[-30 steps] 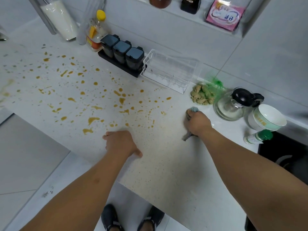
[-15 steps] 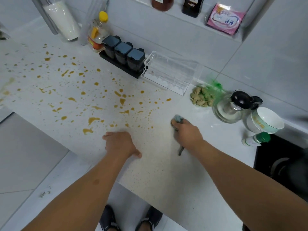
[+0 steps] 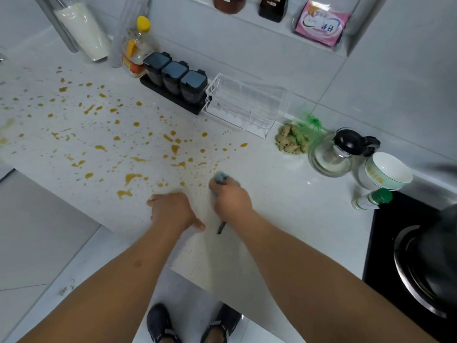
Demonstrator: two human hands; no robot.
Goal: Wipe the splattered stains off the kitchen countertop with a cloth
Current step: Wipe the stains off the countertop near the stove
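I see my right hand [image 3: 231,198] curled round a grey-blue cloth [image 3: 220,177], pressing it down on the white counter [image 3: 284,219] near the front edge. A wad of the cloth bulges out ahead of the knuckles, and a thin dark strip of it pokes out behind the hand, by the wrist. The cloth sits at the right fringe of the stains [image 3: 131,178], touching the fine specks there.

My left hand [image 3: 173,210] lies just beside the right one, palm down on the counter, thumb stretched toward the cloth hand. Its fingers bend under at the far side (I cannot tell how tightly), and it holds nothing.

The stains are amber blots and drips spread across the left and middle of the counter, thickest ahead of the left hand and thinning toward the far left. The counter to the right of the cloth looks plain white.

Along the back wall stand a bag [image 3: 82,33] of white powder, a yellow-capped bottle [image 3: 134,50], three dark-lidded jars [image 3: 176,78] on a black tray, and a clear box [image 3: 244,107]. Right of the box lies some ginger [image 3: 291,141] with a green net, then a glass pot [image 3: 336,154] with a black lid, a white bowl [image 3: 385,174] and a small green-capped bottle [image 3: 371,200]. A black stove [image 3: 385,256] fills the right corner. Below the counter edge I see two dark shoes [image 3: 158,323].
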